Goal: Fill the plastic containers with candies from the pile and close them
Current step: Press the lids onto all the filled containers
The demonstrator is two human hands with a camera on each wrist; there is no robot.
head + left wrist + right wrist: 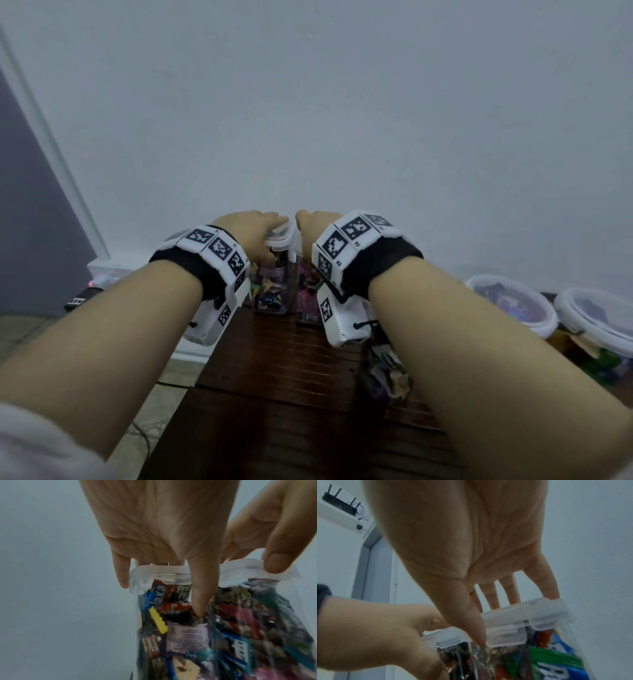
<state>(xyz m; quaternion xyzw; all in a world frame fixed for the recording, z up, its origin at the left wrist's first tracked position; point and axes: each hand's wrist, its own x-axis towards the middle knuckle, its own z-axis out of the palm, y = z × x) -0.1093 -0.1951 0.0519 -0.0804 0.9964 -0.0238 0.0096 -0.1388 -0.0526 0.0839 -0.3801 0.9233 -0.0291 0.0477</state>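
Note:
Two tall clear containers packed with wrapped candies stand side by side at the far end of the dark wooden table [274,394]. My left hand [255,236] [163,555] grips the lid [159,570] of the left container [272,291] [180,635], fingers over the top and thumb down the front wall. My right hand [317,228] [489,609] grips the lid [530,616] of the right container [308,301] [547,662] the same way. A side clip [506,637] of that lid hangs down in front.
Loose candies [383,373] lie on the table under my right forearm. Two round lidded tubs [513,305] [596,318] sit at the right. A white box [106,274] and a black device [80,299] are on the floor to the left. A wall stands close behind.

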